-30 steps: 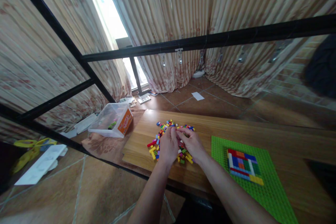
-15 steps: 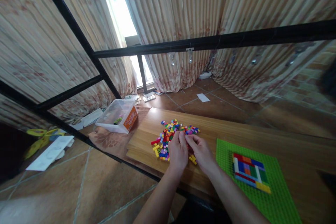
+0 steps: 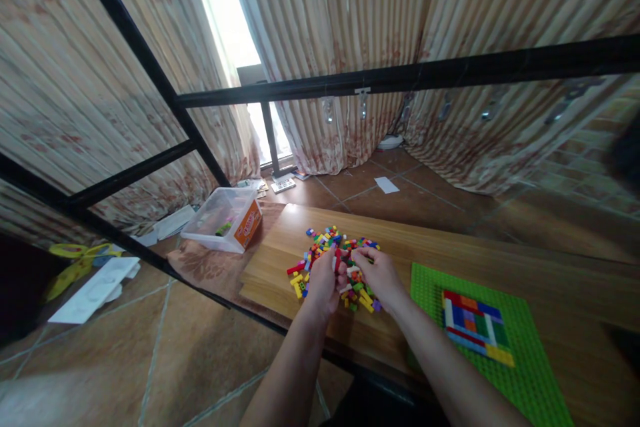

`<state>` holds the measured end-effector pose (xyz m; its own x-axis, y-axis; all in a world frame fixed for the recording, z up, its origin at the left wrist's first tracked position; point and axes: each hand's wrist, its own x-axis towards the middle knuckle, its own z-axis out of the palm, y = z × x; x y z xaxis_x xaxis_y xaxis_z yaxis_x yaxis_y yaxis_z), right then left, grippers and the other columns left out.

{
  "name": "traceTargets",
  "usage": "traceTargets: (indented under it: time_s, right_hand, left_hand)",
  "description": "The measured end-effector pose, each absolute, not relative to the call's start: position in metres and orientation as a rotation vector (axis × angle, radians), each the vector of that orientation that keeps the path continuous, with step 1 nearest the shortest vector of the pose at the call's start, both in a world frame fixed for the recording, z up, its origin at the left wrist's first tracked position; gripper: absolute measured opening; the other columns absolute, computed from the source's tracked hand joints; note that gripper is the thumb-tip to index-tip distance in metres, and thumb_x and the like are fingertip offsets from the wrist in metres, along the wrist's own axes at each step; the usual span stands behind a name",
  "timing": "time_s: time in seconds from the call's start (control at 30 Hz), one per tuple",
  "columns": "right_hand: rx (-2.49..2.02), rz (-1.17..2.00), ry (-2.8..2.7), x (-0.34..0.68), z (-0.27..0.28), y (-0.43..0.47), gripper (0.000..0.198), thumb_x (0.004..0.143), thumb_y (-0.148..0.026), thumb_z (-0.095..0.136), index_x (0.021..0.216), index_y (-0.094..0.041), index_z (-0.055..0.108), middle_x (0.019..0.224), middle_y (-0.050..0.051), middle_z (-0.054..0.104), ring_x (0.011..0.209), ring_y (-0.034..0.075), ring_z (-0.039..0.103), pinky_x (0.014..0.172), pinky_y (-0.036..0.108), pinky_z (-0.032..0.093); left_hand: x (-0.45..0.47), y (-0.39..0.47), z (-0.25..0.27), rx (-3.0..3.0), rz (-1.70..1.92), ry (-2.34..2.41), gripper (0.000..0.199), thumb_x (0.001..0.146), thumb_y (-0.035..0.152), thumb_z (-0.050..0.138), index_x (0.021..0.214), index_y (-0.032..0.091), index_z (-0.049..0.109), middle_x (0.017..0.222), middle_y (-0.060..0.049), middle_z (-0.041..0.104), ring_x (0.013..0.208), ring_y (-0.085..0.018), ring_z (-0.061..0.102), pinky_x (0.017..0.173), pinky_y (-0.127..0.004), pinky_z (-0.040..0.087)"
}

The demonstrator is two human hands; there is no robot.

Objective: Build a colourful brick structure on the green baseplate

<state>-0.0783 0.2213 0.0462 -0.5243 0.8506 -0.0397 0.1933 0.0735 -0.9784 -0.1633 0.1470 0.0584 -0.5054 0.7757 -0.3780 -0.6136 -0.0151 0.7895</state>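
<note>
My left hand [image 3: 324, 285] is closed on a red toy brick [image 3: 338, 257], which stands up from between the fingers. To its right, over the same heap, my right hand [image 3: 381, 275] has thumb and fingers pinched together; whatever is between them is too small to make out. Below and around both hands lies a heap of small coloured building bricks [image 3: 300, 285], partly covered by the hands. On the right, a green studded baseplate [image 3: 535, 360] carries a flat rectangle of joined bricks [image 3: 477, 327] in red, blue, white, orange and yellow.
The wooden tabletop [image 3: 280, 247] extends to the right beneath the baseplate. A clear plastic box [image 3: 205, 235] with an orange label stands past the table's left end. Black metal rails [image 3: 310, 91] run across in front of the curtains [image 3: 350, 13]. Papers [image 3: 95, 290] lie on the tiled floor.
My hands have moved apart, the left one shifting left and turning so that the red brick shows. More of the heap has come into sight between them.
</note>
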Motion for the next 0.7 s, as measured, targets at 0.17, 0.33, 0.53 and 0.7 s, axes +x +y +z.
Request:
traceTargets:
  time_s: [0.17,0.33,0.53,0.7]
  right_hand:
    - [-1.089,1.148,-2.089,-0.088,0.039,0.243,0.010,0.069,-0.023,0.063,0.075,-0.019,0.071,0.079,0.007,0.071,0.077,0.022,0.063,0.073,0.033,0.043]
    - [-1.036,1.132,-2.148,-0.088,0.047,0.244,0.019,0.072,-0.022,0.062,0.086,-0.020,0.074,0.093,0.008,0.073,0.090,0.024,0.065,0.082,0.034,0.044]
    - [-1.022,1.228,-1.976,-0.063,0.051,0.243,0.023,0.079,-0.030,0.055,0.091,-0.021,0.073,0.096,0.006,0.073,0.093,0.023,0.065,0.087,0.036,0.045]
    - [-1.136,1.131,-2.039,-0.053,0.052,0.229,0.028,0.077,-0.016,0.052,0.100,-0.018,0.069,0.099,0.007,0.070,0.092,0.022,0.063,0.088,0.037,0.045]
  left_hand:
    - [-0.178,0.146,0.055,0.129,1.685,1.183,0.037,0.081,0.049,0.054,0.094,0.015,0.058,0.049,0.007,0.046,0.033,-0.003,0.031,0.034,-0.014,0.015]
    - [-0.180,0.146,0.055,0.133,1.644,1.205,0.035,0.084,0.047,0.048,0.088,0.013,0.057,0.054,0.004,0.051,0.034,-0.002,0.031,0.034,-0.014,0.015]
    - [-0.183,0.154,0.053,0.462,1.584,1.631,0.023,0.075,0.030,0.054,0.092,0.015,0.060,0.069,0.000,0.061,0.047,-0.007,0.050,0.043,-0.017,0.033]
    - [-0.195,0.172,0.049,0.881,1.505,1.948,0.006,0.075,0.022,0.055,0.073,0.018,0.059,0.064,0.002,0.057,0.057,-0.011,0.050,0.055,-0.022,0.038]
